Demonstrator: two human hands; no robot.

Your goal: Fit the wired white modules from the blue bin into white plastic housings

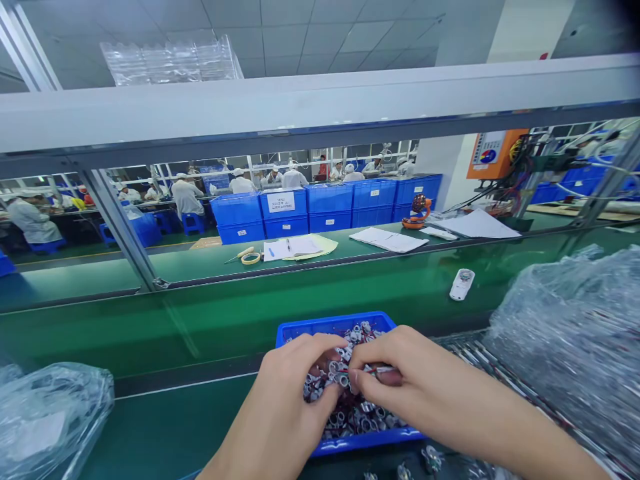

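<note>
Both hands meet over a blue tray (370,441) heaped with small grey ring-shaped parts (367,421) on thin dark red wires. My left hand (293,383) has its thumb and fingers curved around one grey ring-shaped part (334,368), partly hidden by the fingers. From the right, my right hand (395,367) pinches thin wires (380,369) close to that part, its thumb and forefinger pressed together. Exactly where the wires join is too small to make out.
A green conveyor belt (225,310) runs behind the tray, carrying a white device (462,285). Clear plastic bags lie left (55,420) and right (575,333). Loose small parts (431,459) sit before the tray. Papers (387,239) and tape (251,258) rest on the far ledge; several workers sit beyond.
</note>
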